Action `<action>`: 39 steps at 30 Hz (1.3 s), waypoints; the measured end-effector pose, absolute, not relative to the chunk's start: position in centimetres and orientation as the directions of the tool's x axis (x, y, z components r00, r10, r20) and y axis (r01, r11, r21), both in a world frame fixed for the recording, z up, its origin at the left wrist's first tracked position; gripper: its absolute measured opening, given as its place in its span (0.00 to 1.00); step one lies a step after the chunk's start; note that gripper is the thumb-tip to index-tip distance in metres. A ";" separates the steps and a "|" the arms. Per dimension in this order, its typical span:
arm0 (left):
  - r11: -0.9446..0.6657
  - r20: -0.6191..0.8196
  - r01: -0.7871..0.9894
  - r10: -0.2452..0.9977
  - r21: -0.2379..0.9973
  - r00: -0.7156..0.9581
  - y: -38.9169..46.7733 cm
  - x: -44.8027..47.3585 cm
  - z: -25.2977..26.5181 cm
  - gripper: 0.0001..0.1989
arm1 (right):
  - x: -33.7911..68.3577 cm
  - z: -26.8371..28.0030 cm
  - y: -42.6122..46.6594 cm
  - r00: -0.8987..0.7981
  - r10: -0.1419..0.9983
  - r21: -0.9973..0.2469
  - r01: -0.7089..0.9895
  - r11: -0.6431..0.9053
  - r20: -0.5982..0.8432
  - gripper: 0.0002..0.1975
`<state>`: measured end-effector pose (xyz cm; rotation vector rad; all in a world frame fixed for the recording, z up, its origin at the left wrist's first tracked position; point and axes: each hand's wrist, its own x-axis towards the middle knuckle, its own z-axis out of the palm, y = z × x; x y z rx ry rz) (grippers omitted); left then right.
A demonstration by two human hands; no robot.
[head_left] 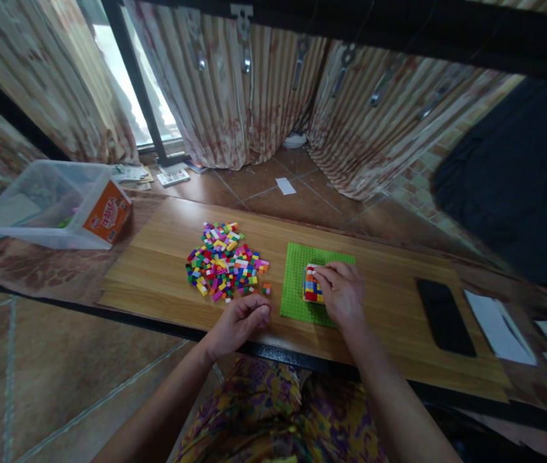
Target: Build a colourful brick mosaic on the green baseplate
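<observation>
A green studded baseplate (294, 283) lies on the wooden board, bearing a small block structure of coloured building bricks (311, 290). My right hand (343, 292) reaches over the structure's right side, thumb and fingers pinched at a building brick on its top; the hand covers part of the structure and plate. Left of the plate, a loose pile of small multicoloured bricks (225, 263) is spread out. My left hand (244, 319) rests at the board's near edge, just below the pile. Its fingers are curled closed, and whatever they may hold is hidden.
The wooden board (389, 334) carries a black phone (445, 316) at right, with white paper (498, 328) beyond it. A clear plastic bin (61, 225) with an orange label stands at far left. Striped curtains (273, 83) hang behind the table, below a dark bar with metal hooks.
</observation>
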<state>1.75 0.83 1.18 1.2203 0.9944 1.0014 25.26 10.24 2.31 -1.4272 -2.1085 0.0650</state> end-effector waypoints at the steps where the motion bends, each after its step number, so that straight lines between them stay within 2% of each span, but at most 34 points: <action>1: 0.076 -0.058 -0.060 0.964 0.995 0.259 0.8 1.7 1.2 0.14 | 25.2 2.2 10.2 -0.249 0.862 -0.357 0.833 0.423 0.441 0.14; 10: 0.041 -0.036 -0.015 0.968 0.999 0.248 0.8 1.8 0.9 0.14 | 24.9 2.0 10.2 -0.281 0.856 -0.400 0.791 0.462 0.433 0.13; 17: 0.050 -0.048 0.002 0.965 0.999 0.258 0.8 1.9 1.2 0.13 | 25.1 2.7 9.6 -0.200 0.872 -0.464 0.781 0.417 0.447 0.13; 24: 0.044 -0.044 0.006 0.968 0.999 0.246 0.7 1.9 1.1 0.14 | 24.9 2.1 10.6 -0.087 0.866 -0.466 0.814 0.347 0.493 0.15; 30: 0.044 -0.046 0.014 0.971 0.999 0.234 0.7 2.0 1.1 0.13 | 24.5 0.9 11.5 -0.018 0.916 -0.542 0.802 0.253 0.400 0.18; 39: 0.049 -0.053 0.026 0.969 0.998 0.242 0.7 2.0 1.1 0.14 | 24.6 0.8 11.8 -0.002 0.961 -0.669 0.718 0.195 0.277 0.18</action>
